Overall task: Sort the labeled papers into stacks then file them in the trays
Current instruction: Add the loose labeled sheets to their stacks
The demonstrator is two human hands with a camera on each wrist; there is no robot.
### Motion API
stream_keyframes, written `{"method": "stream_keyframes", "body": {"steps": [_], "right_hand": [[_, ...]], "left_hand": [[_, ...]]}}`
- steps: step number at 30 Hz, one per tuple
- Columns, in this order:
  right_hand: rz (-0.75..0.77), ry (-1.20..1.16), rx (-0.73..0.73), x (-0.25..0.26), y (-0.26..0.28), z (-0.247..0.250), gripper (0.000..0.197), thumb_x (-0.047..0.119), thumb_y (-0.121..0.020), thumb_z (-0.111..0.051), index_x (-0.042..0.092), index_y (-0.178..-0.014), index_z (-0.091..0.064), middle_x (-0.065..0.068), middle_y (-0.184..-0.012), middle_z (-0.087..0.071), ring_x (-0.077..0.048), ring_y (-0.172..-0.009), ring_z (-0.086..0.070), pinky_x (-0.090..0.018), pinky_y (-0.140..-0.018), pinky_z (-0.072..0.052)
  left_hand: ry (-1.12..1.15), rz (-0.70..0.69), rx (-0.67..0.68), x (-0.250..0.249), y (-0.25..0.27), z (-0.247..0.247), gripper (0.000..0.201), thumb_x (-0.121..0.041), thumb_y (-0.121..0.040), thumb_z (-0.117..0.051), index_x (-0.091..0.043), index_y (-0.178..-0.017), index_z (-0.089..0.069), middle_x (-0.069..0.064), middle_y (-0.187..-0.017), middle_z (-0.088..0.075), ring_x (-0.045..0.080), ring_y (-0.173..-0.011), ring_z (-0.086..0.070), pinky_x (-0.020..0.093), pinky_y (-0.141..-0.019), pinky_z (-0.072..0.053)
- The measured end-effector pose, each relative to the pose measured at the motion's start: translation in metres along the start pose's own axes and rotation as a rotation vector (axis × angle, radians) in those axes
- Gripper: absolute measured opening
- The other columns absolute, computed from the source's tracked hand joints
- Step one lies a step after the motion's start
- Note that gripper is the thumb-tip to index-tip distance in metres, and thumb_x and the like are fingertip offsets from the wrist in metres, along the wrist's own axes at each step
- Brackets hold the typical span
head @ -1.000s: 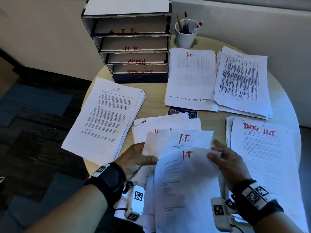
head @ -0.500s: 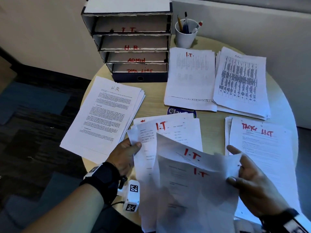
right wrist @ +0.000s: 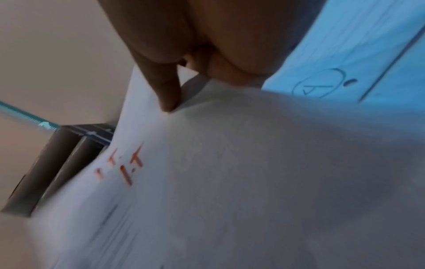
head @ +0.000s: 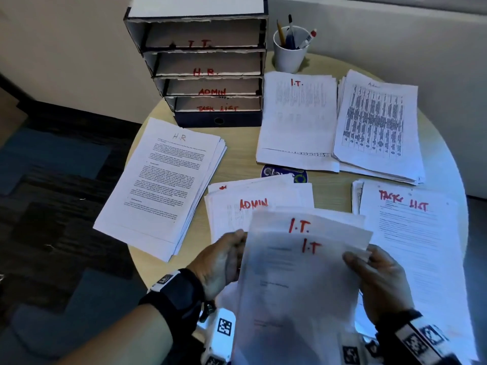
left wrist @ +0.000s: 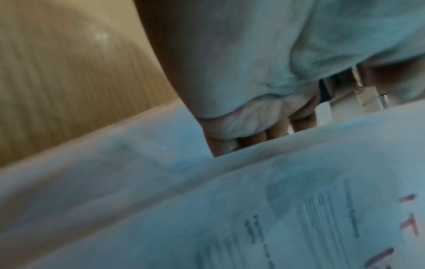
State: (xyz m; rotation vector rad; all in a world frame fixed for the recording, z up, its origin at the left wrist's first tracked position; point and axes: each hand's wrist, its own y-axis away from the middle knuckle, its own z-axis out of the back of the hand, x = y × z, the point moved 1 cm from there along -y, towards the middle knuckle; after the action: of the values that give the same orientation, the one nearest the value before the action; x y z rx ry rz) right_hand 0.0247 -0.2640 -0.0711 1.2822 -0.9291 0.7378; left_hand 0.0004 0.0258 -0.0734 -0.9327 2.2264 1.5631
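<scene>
we hold the i.t. sheets (head: 303, 272) by both edges — left hand (head: 221, 262) and right hand (head: 379, 275), fingers (right wrist: 168, 91) clamped on the paper. raised, they likely go to the i.t. stack (head: 297, 119) — beside the trays (head: 203, 67).

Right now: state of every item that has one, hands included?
left hand: grips I.T. sheets' left edge
right hand: pinches their right edge
I.T. sheets: lifted, fanned, two labels showing
I.T. stack: flat on table
H.R. stack: flat, skewed
ADMIN pile: flat, top sheet exposed
TASK LIST stack: flat
trays: look empty

"I.T." on held sheets (head: 303, 262)
</scene>
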Motion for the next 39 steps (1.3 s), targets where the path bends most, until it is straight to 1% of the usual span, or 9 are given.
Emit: {"method": "stream_keyframes", "body": {"steps": [6, 8, 11, 14, 18, 24, 29, 31, 39], "right_hand": [[0.004, 0.071, -0.182, 0.018, -0.018, -0.019, 0.043, 0.011, -0.086, -0.07, 0.028, -0.124, -0.058, -0.009, -0.107, -0.073, -0.025, -0.085, -0.071, -0.037, -0.074, -0.056], [0.096, 0.279, -0.268, 0.038, -0.019, -0.028, 0.06, 0.017, -0.084, -0.073, 0.029, -0.137, -0.048, -0.008, -0.122, -0.065, -0.022, -0.106, -0.065, -0.042, -0.093, -0.053], [0.679, 0.7, -0.224, 0.09, -0.001, -0.045, 0.075, 0.019, -0.076, -0.079, 0.017, -0.142, -0.044, -0.011, -0.138, -0.051, -0.027, -0.13, -0.048, -0.05, -0.109, -0.039], [1.186, 1.125, 0.084, 0.131, 0.028, -0.081, 0.061, 0.026, -0.074, -0.074, 0.016, -0.132, -0.055, -0.007, -0.126, -0.062, -0.03, -0.123, -0.055, -0.054, -0.107, -0.038], [0.842, 1.559, 0.308, 0.142, 0.03, -0.115, 0.024, 0.026, -0.085, -0.056, 0.028, -0.109, -0.055, -0.002, -0.094, -0.07, -0.03, -0.087, -0.066, -0.035, -0.07, -0.046], [0.461, 0.987, 0.229, 0.145, -0.01, -0.049, 0.006, 0.022, -0.08, -0.07, 0.022, -0.075, -0.067, 0.002, -0.07, -0.067, -0.022, -0.073, -0.064, -0.033, -0.066, -0.046], [0.373, 0.311, 0.253, 0.14, 0.003, -0.048, 0.033, 0.0, -0.085, -0.067, 0.033, -0.084, -0.073, 0.004, -0.087, -0.077, -0.015, -0.079, -0.071, -0.037, -0.075, -0.055], [0.456, 0.309, 0.237, 0.138, 0.01, -0.058, 0.032, 0.001, -0.084, -0.068, 0.032, -0.09, -0.074, 0.006, -0.093, -0.077, -0.014, -0.086, -0.073, -0.034, -0.076, -0.056], [0.445, 0.079, 0.109, 0.115, 0.025, -0.07, 0.018, -0.003, -0.081, -0.071, 0.007, -0.096, -0.072, 0.005, -0.084, -0.077, -0.009, -0.076, -0.072, -0.018, -0.065, -0.054]], "left_hand": [[-0.577, -0.141, -0.007, 0.007, 0.0, -0.011, 0.036, -0.027, -0.091, -0.067, -0.014, -0.122, -0.053, 0.011, -0.133, -0.061, 0.028, -0.12, -0.058, 0.057, -0.101, -0.045], [-0.852, -0.2, -0.212, -0.009, 0.003, -0.015, 0.014, -0.024, -0.097, -0.057, -0.017, -0.098, -0.045, 0.014, -0.124, -0.059, 0.026, -0.11, -0.057, 0.027, -0.081, -0.039], [-1.191, -0.36, -0.367, -0.05, 0.019, -0.03, 0.015, -0.018, -0.099, -0.047, -0.021, -0.089, -0.035, 0.001, -0.083, -0.051, 0.027, -0.079, -0.054, 0.034, -0.06, -0.031], [-1.63, -0.598, -0.316, -0.085, 0.034, -0.061, 0.007, -0.013, -0.096, -0.046, -0.019, -0.099, -0.045, 0.005, -0.094, -0.06, 0.031, -0.087, -0.061, 0.034, -0.064, -0.034], [-1.849, -0.841, -0.219, -0.118, 0.06, -0.1, 0.017, -0.016, -0.093, -0.045, -0.031, -0.085, -0.048, 0.0, -0.096, -0.065, 0.026, -0.091, -0.06, 0.034, -0.068, -0.029], [-1.296, -0.675, -0.918, -0.138, 0.06, 0.002, 0.046, -0.035, -0.083, -0.069, -0.028, -0.126, -0.055, 0.0, -0.125, -0.06, 0.026, -0.117, -0.053, 0.043, -0.099, -0.043], [-0.354, -0.474, -0.332, -0.096, 0.055, -0.014, 0.073, -0.043, -0.063, -0.083, -0.013, -0.124, -0.056, 0.02, -0.121, -0.064, 0.04, -0.109, -0.062, 0.054, -0.099, -0.047], [-0.463, -0.667, -0.381, -0.098, 0.057, -0.036, 0.051, -0.043, -0.069, -0.079, -0.006, -0.099, -0.06, 0.016, -0.089, -0.07, 0.035, -0.085, -0.067, 0.048, -0.09, -0.051], [-0.418, -0.778, -0.485, -0.084, 0.04, -0.03, 0.069, -0.054, -0.068, -0.083, -0.025, -0.125, -0.059, -0.003, -0.117, -0.071, 0.023, -0.112, -0.065, 0.05, -0.102, -0.049]]}}
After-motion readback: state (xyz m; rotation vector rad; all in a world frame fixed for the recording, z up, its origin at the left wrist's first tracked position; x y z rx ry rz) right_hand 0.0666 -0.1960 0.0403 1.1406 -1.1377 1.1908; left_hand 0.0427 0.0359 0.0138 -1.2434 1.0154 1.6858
